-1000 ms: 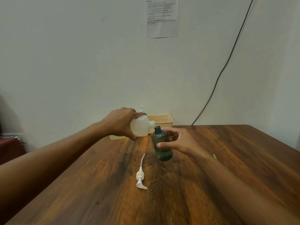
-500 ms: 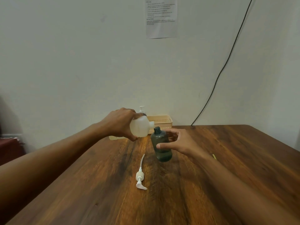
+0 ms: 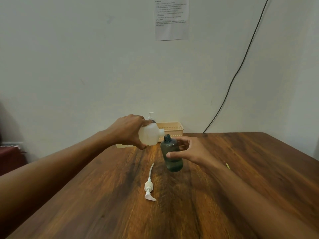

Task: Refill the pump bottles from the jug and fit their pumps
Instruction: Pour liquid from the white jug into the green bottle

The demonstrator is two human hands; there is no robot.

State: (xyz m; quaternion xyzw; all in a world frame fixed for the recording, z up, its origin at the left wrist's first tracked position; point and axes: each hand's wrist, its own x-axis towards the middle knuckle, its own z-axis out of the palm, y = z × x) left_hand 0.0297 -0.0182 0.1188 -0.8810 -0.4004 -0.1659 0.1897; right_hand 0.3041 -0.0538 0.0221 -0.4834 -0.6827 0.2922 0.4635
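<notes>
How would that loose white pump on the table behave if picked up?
Probably very light: the pump is small plastic. Its long tube already curves, so it would likely flex and wobble. Lying on its side on the table, it might roll slightly if nudged, though the spout should stop it.

The left hand [image 3: 128, 131] and right hand [image 3: 191, 150] are bare, as are both wrists. The left forearm [image 3: 69, 163] is uncovered all the way to the picture's left edge, and the right forearm [image 3: 241, 190] is uncovered to the lower right corner. The right thumb's nail is short. Knuckles stand out on the back of the left hand.
</notes>
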